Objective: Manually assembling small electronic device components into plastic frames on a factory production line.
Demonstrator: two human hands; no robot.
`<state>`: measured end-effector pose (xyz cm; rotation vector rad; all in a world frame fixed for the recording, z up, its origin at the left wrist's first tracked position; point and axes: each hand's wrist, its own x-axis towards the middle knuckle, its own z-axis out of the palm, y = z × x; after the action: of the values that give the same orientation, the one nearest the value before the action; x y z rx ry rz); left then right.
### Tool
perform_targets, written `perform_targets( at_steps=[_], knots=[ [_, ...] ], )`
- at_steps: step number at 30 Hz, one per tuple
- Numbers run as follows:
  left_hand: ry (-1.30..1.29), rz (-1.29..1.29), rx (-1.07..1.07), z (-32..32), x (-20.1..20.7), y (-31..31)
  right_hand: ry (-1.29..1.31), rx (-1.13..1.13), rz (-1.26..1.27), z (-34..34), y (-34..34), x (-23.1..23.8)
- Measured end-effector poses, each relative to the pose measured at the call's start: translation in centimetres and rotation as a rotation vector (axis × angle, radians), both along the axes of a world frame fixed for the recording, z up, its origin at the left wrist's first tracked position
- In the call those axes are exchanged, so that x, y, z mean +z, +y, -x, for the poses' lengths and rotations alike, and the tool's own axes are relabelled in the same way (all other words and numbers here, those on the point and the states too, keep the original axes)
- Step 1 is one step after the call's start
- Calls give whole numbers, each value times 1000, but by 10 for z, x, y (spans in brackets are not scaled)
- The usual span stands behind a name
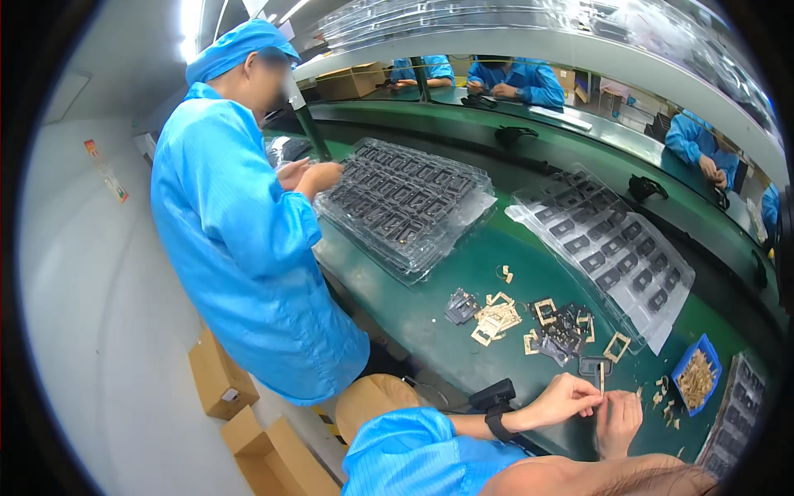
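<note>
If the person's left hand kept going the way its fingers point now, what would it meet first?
The left hand points right, toward the right hand, and both pinch a thin small strip. It would meet that hand first; beyond lie loose bits and the blue tray, though depth is unclear.

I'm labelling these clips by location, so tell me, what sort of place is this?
Most likely an electronics assembly line in a factory. A long green workbench holds clear plastic trays of small dark parts, a co-worker wears a blue coat and cap, and both hands pinch a tiny part.
</note>
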<state>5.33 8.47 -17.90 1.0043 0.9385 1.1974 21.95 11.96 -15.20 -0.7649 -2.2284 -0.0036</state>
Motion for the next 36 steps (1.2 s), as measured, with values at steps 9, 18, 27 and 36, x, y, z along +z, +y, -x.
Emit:
perform_targets(
  at_steps=[9,18,27,36],
  knots=[
    [-87,162,-16,-8,-8,2,-71,10,-70,-12,-1,-9],
    [86,94,-25,-4,-9,-1,-62,59,44,-14,-5,1],
    [68,113,-96,2,-10,-2,96,53,304,-16,-7,-8],
    [55,3,-65,-6,-12,-10,165,91,475,-16,-11,-6]
  ],
)
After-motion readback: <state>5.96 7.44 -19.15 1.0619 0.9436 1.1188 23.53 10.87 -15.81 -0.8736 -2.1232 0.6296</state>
